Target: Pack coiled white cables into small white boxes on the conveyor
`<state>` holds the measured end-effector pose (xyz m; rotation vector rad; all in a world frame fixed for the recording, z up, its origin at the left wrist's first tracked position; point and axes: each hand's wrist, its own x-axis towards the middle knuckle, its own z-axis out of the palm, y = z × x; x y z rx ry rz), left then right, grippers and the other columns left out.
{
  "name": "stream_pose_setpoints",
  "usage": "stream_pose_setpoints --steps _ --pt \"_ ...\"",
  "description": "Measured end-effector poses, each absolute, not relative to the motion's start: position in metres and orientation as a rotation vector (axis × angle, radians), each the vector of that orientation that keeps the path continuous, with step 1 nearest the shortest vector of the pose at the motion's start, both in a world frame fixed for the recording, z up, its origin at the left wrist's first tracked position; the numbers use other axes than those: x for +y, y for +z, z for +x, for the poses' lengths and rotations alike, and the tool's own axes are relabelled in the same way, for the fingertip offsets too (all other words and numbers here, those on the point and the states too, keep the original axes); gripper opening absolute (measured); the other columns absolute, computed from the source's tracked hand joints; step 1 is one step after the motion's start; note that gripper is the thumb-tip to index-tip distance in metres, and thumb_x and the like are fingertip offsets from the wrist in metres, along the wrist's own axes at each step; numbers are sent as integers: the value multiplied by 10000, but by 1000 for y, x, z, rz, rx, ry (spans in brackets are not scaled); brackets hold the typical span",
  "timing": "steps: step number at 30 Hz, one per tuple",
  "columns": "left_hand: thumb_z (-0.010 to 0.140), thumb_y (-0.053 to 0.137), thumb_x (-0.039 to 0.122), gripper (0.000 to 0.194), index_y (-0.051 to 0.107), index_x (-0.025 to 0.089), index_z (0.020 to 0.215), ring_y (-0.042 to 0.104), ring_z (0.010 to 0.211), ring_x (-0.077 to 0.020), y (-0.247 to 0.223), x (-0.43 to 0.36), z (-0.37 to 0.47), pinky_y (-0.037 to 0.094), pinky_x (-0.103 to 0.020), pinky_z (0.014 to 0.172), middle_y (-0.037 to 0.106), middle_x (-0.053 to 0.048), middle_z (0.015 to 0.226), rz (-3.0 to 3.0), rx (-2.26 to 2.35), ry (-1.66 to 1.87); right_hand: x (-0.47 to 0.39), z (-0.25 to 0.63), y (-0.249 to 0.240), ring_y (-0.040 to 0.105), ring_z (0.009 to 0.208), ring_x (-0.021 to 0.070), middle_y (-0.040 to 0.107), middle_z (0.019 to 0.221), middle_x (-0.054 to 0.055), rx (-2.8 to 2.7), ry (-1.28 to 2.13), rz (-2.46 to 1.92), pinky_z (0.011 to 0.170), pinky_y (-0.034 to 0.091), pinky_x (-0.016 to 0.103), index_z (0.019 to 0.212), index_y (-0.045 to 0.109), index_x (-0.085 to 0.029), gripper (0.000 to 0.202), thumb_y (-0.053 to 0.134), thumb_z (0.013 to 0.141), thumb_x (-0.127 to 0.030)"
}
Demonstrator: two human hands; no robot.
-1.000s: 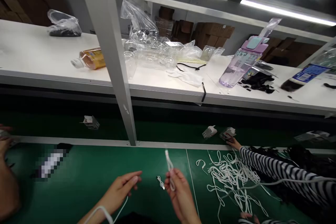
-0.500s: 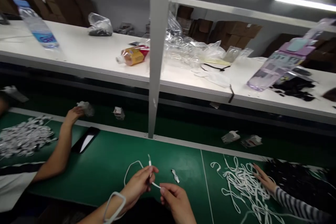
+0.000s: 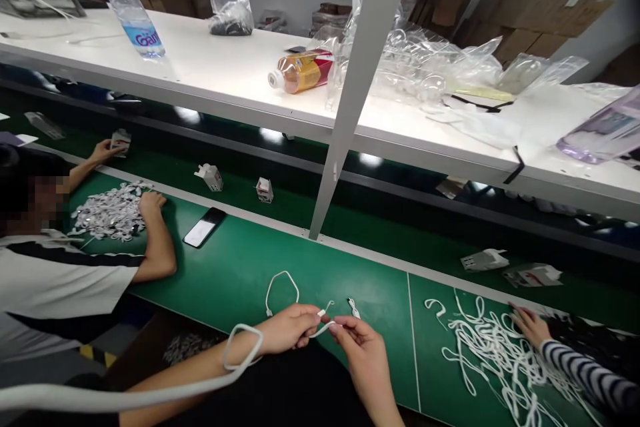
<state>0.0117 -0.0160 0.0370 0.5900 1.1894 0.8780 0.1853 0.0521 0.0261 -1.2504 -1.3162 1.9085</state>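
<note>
- White cable (image 3: pixel 324 329) spans between the left hand (image 3: pixel 286 332) and right hand (image 3: pixel 367 350), both pinching it.
- It seems mid-bend; shaping it calls for steady fingertips.
- Small cable bundle (image 3: pixel 354 309) lies just beyond the right hand.

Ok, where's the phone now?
Head view, left of centre: the phone lies on the green table, just right of a co-worker's bent arm.
</note>
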Motion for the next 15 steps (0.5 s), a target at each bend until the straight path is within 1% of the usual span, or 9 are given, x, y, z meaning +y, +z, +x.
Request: stream_pose_setpoints --steps 3,5,6,7,9,10,12,14,15 --pt "852 577 440 284 601 171 764 366 520 -44 46 -18 13 285 -187 543 411 63 627 620 1174 875 53 184 26 660 833 227 724 853 89 -1479 1841 -1154 766 525 316 779 806 -213 255 822 685 -449" --pt "880 547 423 294 621 171 746 353 537 -45 53 -19 13 276 -188 574 387 60 612 672 1199 845 53 184 24 638 794 205 693 818 74 -1576 1786 -1131 717 507 291 728 806 -221 191 812 693 -408" --pt "887 544 421 300 624 173 737 354 545 -51 56 -19 13 275 -191 580 386 58 603 715 1220 818 53 184 22 627 761 192 681 796 65 -1586 1794 -1139 690 499 283 736 808 -224 175 817 683 -390" --pt "890 547 420 307 619 173 721 354 549 -58 58 -20 12 275 -195 581 391 57 594 768 1238 785 53 184 20 618 730 180 672 773 52 -1566 1831 -1150 674 494 278 791 814 -231 184 823 669 -368" --pt "902 539 404 323 593 172 685 350 562 -70 59 -20 9 278 -203 588 407 53 594 876 1246 727 53 186 15 610 691 163 663 746 24 -1506 1937 -1149 669 493 275 942 809 -254 309 832 640 -317" --pt "906 531 388 331 573 170 661 344 569 -75 59 -20 8 278 -206 593 411 51 596 919 1241 705 53 187 14 609 683 158 657 742 15 -1510 1974 -1135 666 490 271 977 805 -261 347 830 633 -293" --pt "889 534 360 336 534 167 614 334 573 -85 57 -19 6 270 -213 591 403 49 586 973 1222 664 54 189 12 605 680 150 647 753 15 -1640 1961 -1087 642 472 256 950 814 -263 297 812 653 -255" --pt "865 536 351 340 504 167 580 335 571 -94 55 -18 4 261 -216 583 387 47 569 990 1212 637 54 190 11 605 697 146 649 776 26 -1837 1826 -1029 632 456 247 854 824 -259 166 783 698 -220" --pt "858 533 354 342 498 168 573 340 572 -96 55 -17 4 259 -216 585 381 46 566 990 1207 631 53 190 11 610 709 147 655 777 27 -1903 1760 -996 639 456 245 843 823 -265 149 766 721 -199"
